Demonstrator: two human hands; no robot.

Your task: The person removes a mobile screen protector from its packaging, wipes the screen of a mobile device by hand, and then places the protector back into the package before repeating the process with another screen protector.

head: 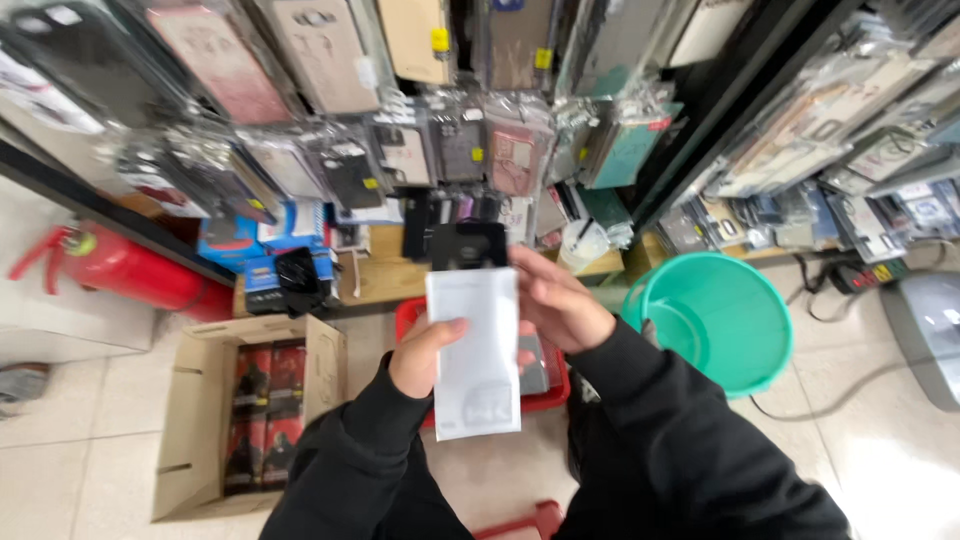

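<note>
Pale tiled floor (90, 440) below a wall of hanging phone cases (440, 150). Landmark: one green bucket (715, 320). Left of it, both hands hold one white packet (475, 350) with a black case (468, 245) at its top: left hand (425, 355) pinching its edge, right hand (555, 300) clasping. Farther left: one cardboard box (200, 420), one red extinguisher (130, 268).

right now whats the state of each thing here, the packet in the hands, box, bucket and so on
white packet: held upright, a black item sticking out of its top
left hand: gripping the packet's left edge
right hand: on the packet's upper right edge
cardboard box: flaps open, red and black packs inside
green bucket: tilted, looks empty
fire extinguisher: lying on its side
</note>
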